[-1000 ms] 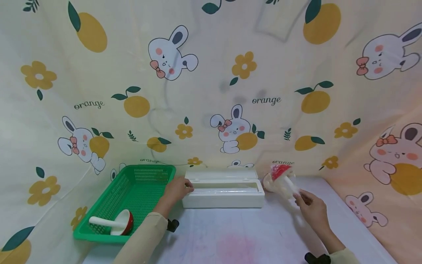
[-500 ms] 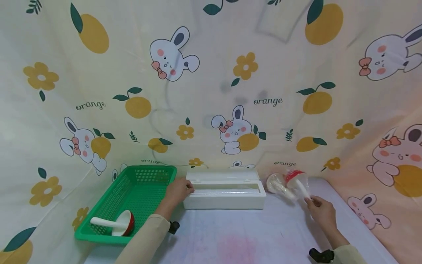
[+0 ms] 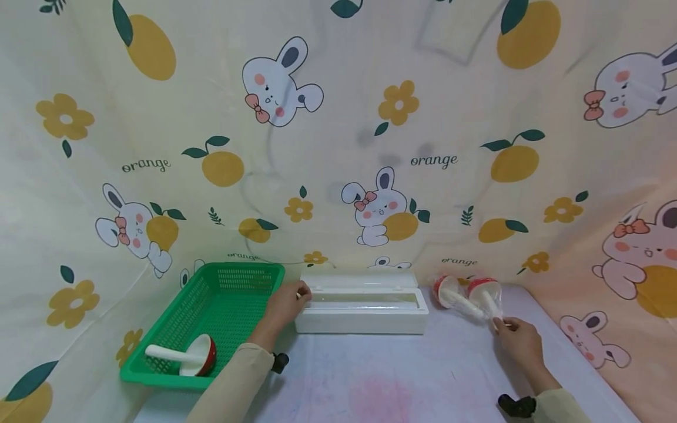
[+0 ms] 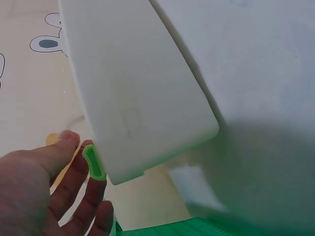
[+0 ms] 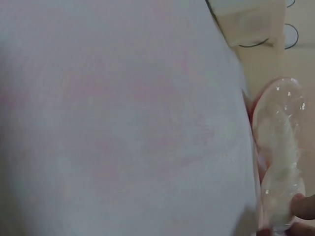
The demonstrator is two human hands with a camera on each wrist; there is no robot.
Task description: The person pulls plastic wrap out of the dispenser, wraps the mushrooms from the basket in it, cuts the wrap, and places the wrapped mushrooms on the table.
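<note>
- Here, the right hand (image 3: 520, 339) pinches the handle of a wrapped ladle (image 3: 486, 296) at the far right of the surface (image 3: 338, 376).
- That ladle's long axis slants: its bowl points away from the person and slightly left, its handle back toward the hand.
- It looks white inside the bowl and along the handle, red around the outside, under shiny clear plastic.
- Just to its left is a second wrapped ladle (image 3: 456, 298), also red and white, bowl to the far left, handle slanting toward the first one's handle.
- The left hand (image 3: 285, 305) is at the left end of a white box (image 3: 362, 323), fingers bent by a green clip (image 4: 94, 163); whether they pinch it, I cannot tell.
- The box runs lengthwise left to right, lid raised at the back.
- Inside the green basket (image 3: 227, 305), at its near end, a third ladle (image 3: 193, 357) points its handle left, its red-backed bowl right.
</note>
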